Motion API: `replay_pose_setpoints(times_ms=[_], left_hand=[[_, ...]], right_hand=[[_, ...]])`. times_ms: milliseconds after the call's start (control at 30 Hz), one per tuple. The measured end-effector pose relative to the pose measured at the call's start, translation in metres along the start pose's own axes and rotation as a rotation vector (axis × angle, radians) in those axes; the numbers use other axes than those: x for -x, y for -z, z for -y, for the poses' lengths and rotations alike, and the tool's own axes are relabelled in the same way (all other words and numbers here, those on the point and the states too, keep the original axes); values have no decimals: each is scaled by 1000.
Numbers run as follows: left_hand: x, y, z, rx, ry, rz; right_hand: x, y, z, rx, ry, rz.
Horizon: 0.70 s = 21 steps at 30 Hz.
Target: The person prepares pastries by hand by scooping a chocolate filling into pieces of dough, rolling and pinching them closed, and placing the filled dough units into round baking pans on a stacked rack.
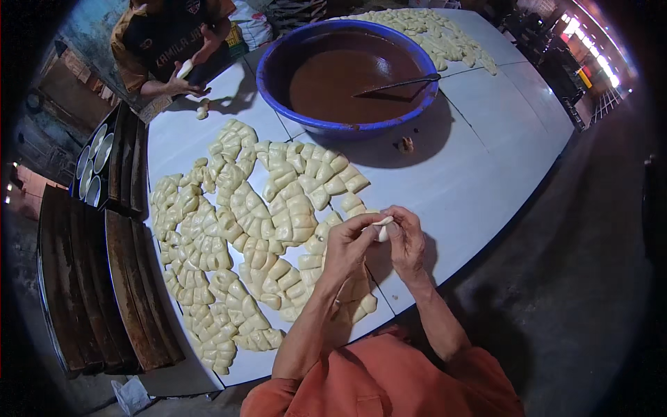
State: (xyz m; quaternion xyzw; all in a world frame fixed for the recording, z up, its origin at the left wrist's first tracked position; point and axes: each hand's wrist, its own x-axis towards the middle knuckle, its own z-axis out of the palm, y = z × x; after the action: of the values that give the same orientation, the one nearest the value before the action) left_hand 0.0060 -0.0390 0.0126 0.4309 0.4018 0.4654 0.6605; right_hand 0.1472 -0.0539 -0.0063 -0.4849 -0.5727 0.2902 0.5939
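Note:
My left hand (354,243) and my right hand (406,247) meet over the near part of the white table (514,132), their fingertips closed on a small pale dough piece (381,233). To their left and beneath them spread many cut dough pieces (288,215) in clustered slabs. Beyond sits a blue basin (271,90) of brown filling (323,87), with a long-handled utensil (396,87) resting in it. What my fingertips are doing underneath the piece is hidden.
A co-worker (167,52) at the far left holds dough (185,69). More dough pieces (424,31) lie at the back. Dark long pans (83,278) and round tins (103,149) stand left. A small brown lump (406,144) lies beside the basin.

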Motion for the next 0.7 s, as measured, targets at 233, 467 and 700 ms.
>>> replay_pose_setpoints(times_ms=[233,467,700], left_hand=[[15,-21,10,55,28,41],[19,-10,24,77,330,47],[35,-1,24,-628,189,-26]], right_hand=[[-11,24,-7,327,116,50],[-1,66,21,134,-144,492],[-9,81,-8,589,11,1016]])
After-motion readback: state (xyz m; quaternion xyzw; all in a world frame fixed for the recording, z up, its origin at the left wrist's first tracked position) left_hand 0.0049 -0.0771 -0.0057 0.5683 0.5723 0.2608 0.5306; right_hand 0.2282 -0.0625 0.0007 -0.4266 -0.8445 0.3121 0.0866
